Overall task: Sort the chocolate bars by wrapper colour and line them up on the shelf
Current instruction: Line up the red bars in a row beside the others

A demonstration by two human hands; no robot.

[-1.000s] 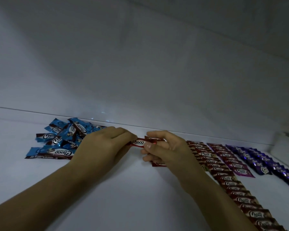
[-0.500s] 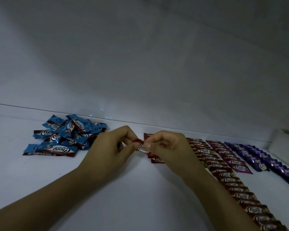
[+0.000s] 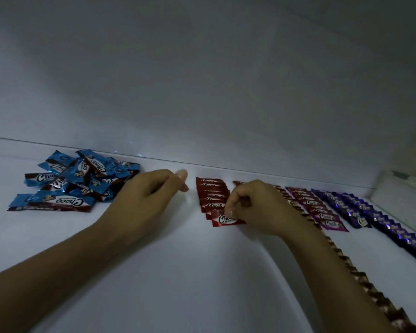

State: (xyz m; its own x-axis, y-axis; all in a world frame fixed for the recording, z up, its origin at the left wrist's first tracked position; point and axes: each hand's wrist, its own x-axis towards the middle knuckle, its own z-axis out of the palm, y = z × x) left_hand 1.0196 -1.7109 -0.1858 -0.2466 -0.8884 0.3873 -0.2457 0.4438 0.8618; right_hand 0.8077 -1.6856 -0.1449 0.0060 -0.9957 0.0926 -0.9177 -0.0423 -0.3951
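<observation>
My right hand [image 3: 255, 207] pinches a red bar [image 3: 222, 220] at the near end of the red row [image 3: 209, 188], lengthwise along the shelf's [image 3: 190, 272] back edge. My left hand [image 3: 149, 195], loosely curled and empty, is nearer the blue pile [image 3: 77, 183] (a loose heap) at back-left.

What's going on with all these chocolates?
A person is sorting by wrapper colour on a shelf. The right hand pinches a red bar at the near end of the red row; the left hand hovers empty beside it. A brown row, a pink row and purple rows lie further right; a blue pile sits at left.
</observation>
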